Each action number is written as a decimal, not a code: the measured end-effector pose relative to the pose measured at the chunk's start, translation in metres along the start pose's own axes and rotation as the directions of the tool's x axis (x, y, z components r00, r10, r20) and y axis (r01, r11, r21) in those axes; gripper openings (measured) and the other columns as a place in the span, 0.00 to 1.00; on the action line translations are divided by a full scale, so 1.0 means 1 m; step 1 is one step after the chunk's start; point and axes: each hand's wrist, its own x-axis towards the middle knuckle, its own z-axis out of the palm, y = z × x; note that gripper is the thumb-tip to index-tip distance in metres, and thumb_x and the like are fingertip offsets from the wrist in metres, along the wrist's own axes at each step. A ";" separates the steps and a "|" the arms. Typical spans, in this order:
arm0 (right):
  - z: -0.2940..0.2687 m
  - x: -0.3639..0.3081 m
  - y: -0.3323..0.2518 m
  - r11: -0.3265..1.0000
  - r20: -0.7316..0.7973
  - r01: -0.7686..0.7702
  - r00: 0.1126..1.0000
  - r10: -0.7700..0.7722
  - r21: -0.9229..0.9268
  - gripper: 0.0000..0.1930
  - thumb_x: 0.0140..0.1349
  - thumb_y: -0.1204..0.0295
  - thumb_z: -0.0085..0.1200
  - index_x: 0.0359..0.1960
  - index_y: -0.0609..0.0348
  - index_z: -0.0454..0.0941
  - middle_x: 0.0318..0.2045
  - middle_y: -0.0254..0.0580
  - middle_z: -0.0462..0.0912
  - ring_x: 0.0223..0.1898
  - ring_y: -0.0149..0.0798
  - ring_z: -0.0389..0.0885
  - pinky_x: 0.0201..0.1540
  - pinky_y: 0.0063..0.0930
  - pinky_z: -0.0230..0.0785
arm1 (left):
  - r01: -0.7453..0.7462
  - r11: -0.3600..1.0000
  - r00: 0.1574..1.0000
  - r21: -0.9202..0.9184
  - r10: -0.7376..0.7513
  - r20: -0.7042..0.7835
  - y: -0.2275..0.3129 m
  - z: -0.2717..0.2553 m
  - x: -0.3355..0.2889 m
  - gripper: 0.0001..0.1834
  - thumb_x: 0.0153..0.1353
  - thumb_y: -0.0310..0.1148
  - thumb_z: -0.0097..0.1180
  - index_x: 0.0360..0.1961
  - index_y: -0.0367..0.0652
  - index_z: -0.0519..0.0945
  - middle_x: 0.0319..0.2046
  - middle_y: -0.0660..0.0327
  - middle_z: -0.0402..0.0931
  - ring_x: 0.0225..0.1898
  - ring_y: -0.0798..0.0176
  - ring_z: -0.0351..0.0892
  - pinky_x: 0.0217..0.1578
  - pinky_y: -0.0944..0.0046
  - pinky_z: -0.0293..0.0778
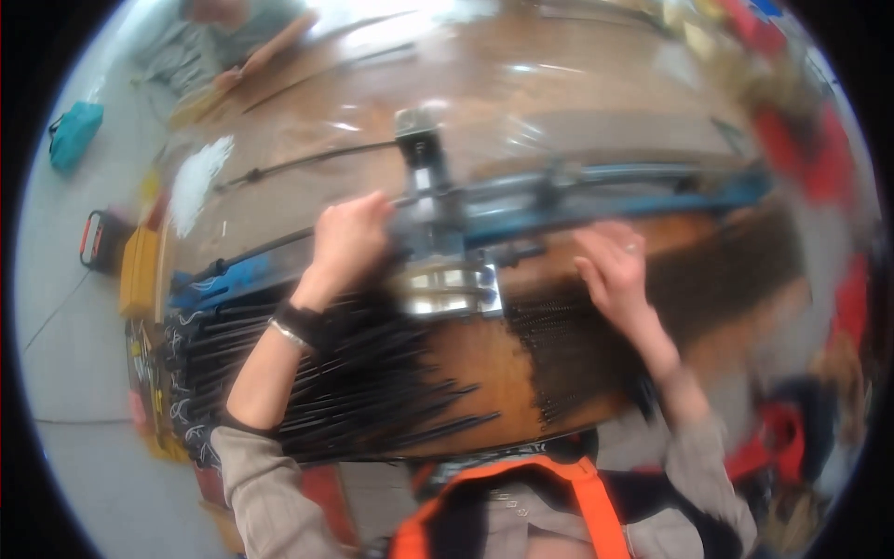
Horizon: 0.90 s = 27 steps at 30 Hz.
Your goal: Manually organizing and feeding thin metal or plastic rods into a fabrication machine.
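Observation:
My left hand (352,233) is closed beside a metal clamping fixture (426,177) in the middle of the bench. A long thin black rod (270,249) runs from the left into that hand; the part under the fingers is hidden. My right hand (615,265) is raised below a blue and grey rail (605,200), thumb and fingers apart and somewhat blurred, with nothing visible in them. Between the hands, nearer to me, lies a shiny metal block (447,289). Under my left forearm spreads a pile of black rods (363,373) with white loops at their left ends.
A dense bundle of thin dark rods (652,317) covers the bench's right side. Another thin rod (317,156) lies farther back. At the far left another person (233,47) leans on the bench. A yellow box (140,270) stands at its left edge, with a teal bag (76,135) on the floor.

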 end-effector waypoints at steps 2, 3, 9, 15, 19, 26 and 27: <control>0.004 0.002 -0.009 1.000 -0.003 -0.002 1.000 0.002 0.025 0.17 0.58 0.75 0.62 0.50 0.58 0.81 0.42 0.44 0.85 0.50 0.49 0.79 0.57 0.42 0.63 | 0.009 1.000 1.000 0.017 -0.010 0.014 -0.001 -0.001 -0.001 0.11 0.67 0.38 0.51 0.33 0.42 0.77 0.28 0.46 0.79 0.34 0.38 0.78 0.33 0.44 0.72; 0.006 0.004 -0.013 0.998 -0.008 0.013 1.000 -0.013 0.057 0.17 0.58 0.74 0.62 0.51 0.58 0.80 0.41 0.42 0.85 0.48 0.49 0.79 0.55 0.41 0.64 | 0.015 1.000 1.000 0.023 -0.016 0.019 -0.001 0.000 0.000 0.10 0.67 0.38 0.51 0.34 0.42 0.77 0.28 0.46 0.79 0.34 0.38 0.78 0.33 0.44 0.72; 0.033 0.012 -0.020 0.940 0.098 -0.046 0.995 0.013 0.339 0.17 0.58 0.76 0.61 0.51 0.60 0.78 0.39 0.45 0.84 0.46 0.50 0.80 0.48 0.39 0.69 | -0.014 1.000 1.000 0.009 0.014 -0.004 -0.002 0.006 -0.001 0.10 0.67 0.37 0.51 0.33 0.42 0.77 0.28 0.46 0.79 0.34 0.38 0.78 0.33 0.45 0.72; 0.035 0.030 -0.023 0.558 0.542 -0.637 0.762 0.354 0.532 0.19 0.56 0.73 0.64 0.51 0.59 0.79 0.39 0.49 0.82 0.44 0.53 0.80 0.46 0.41 0.73 | -0.190 0.969 0.959 0.157 0.217 -0.184 -0.010 0.016 -0.001 0.04 0.64 0.30 0.53 0.32 0.43 0.75 0.27 0.53 0.79 0.32 0.46 0.80 0.32 0.49 0.73; 0.041 -0.009 -0.026 0.950 0.400 -0.108 0.916 -0.020 0.294 0.18 0.54 0.69 0.67 0.47 0.56 0.80 0.38 0.46 0.82 0.41 0.51 0.80 0.41 0.38 0.74 | -0.318 0.923 0.905 0.215 0.363 -0.222 -0.013 0.016 0.000 0.02 0.62 0.29 0.55 0.34 0.44 0.75 0.29 0.57 0.78 0.32 0.50 0.79 0.35 0.51 0.73; 0.057 -0.024 -0.045 0.963 0.161 0.001 0.986 -0.047 0.271 0.12 0.48 0.72 0.69 0.33 0.56 0.81 0.28 0.41 0.78 0.35 0.46 0.77 0.36 0.36 0.70 | -0.316 0.811 0.814 0.492 0.498 -0.298 -0.087 -0.008 -0.018 0.10 0.61 0.30 0.58 0.44 0.46 0.79 0.37 0.60 0.80 0.42 0.53 0.78 0.45 0.52 0.70; 0.059 -0.021 -0.046 0.957 0.149 -0.004 0.988 -0.041 0.291 0.11 0.47 0.73 0.69 0.32 0.57 0.81 0.28 0.41 0.77 0.35 0.46 0.77 0.36 0.37 0.70 | -0.228 0.839 0.850 0.494 0.419 -0.319 -0.075 -0.015 -0.040 0.09 0.61 0.32 0.58 0.43 0.47 0.79 0.36 0.60 0.78 0.43 0.54 0.77 0.45 0.51 0.68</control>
